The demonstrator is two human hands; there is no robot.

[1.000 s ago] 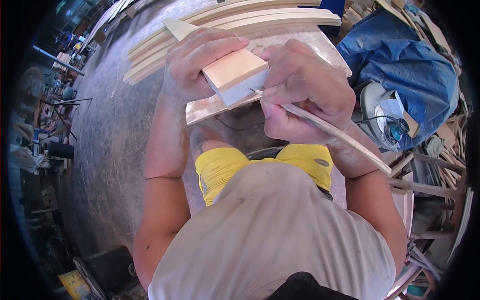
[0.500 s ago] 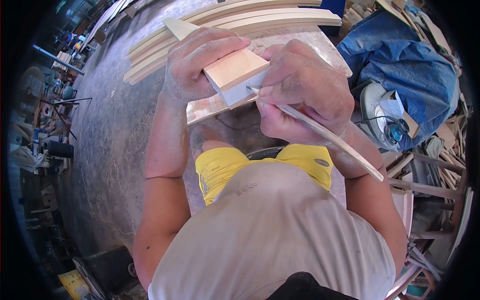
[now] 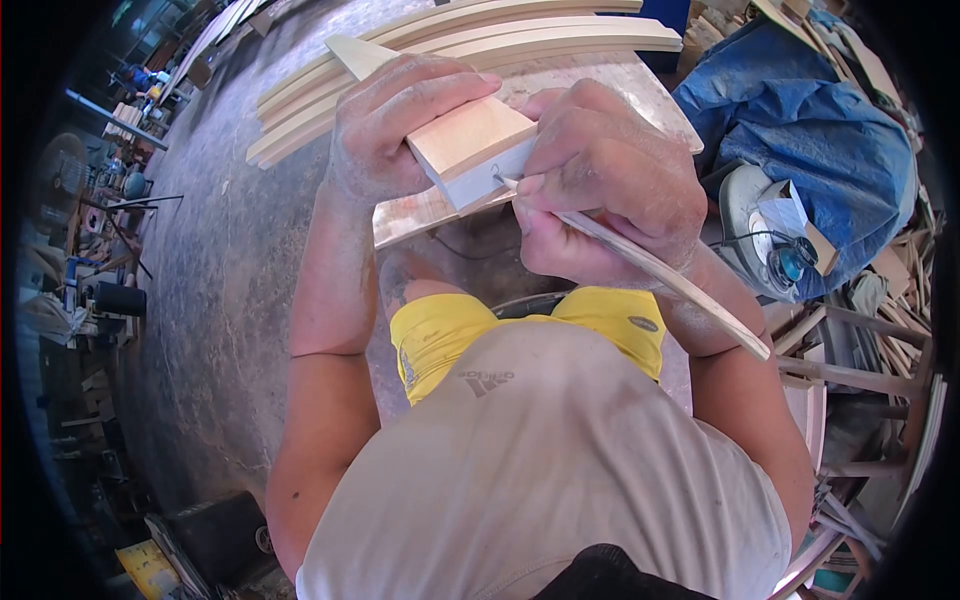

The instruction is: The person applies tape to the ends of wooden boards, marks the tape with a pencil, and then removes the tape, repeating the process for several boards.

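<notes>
A pale wooden block (image 3: 472,138) is held up in front of the chest, its end face towards me. My left hand (image 3: 392,125) is wrapped round its left side, fingers over the top. My right hand (image 3: 615,180) pinches a long wooden pencil (image 3: 668,277), whose tip touches the end face beside a small drawn curved mark. The pencil's back end slants down to the right. Part of my right hand rests close against the block's right side.
Long wooden strips (image 3: 540,40) lie across a worktable (image 3: 640,90) at the top. To the right are a blue tarp (image 3: 800,130), a round power tool (image 3: 755,225) and a wooden frame (image 3: 850,375) among scraps. Machines and clutter line the far left.
A small curved mark now shows more clearly on the block's end face by the pencil tip. The pencil and right hand have shifted very slightly; the left hand stays put.
</notes>
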